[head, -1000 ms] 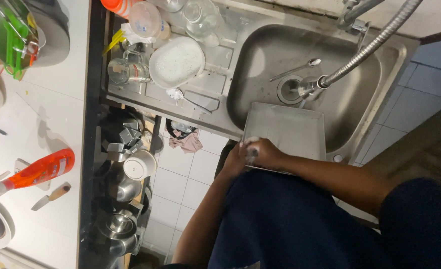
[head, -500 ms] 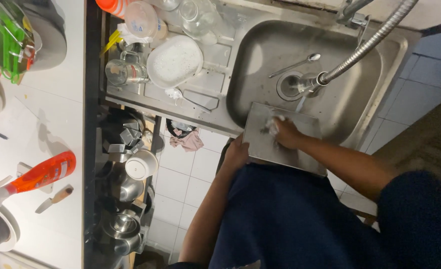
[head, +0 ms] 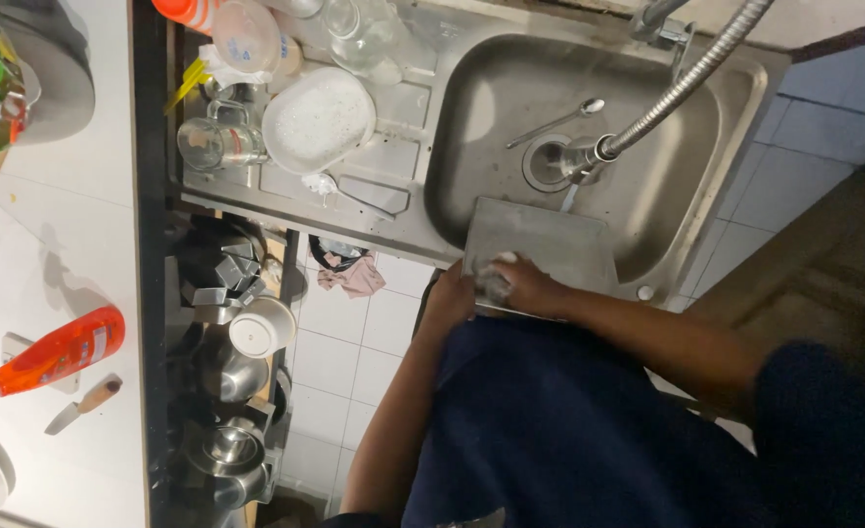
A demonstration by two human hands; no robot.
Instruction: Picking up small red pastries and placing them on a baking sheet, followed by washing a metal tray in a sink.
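Flat metal tray (head: 550, 240) at frame centre, leaning on sink (head: 471, 108) front edge. Left hand (head: 450, 293) grips tray's lower left edge. Right hand (head: 522, 286) closed on soapy sponge (head: 496, 277), pressed against tray.

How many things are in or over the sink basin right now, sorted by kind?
Metal trays: 1, leaning on the near rim, both hands on it
Spoons: 1
Spray hoses: 1
Hands: 2, left hand, right hand
Total: 5
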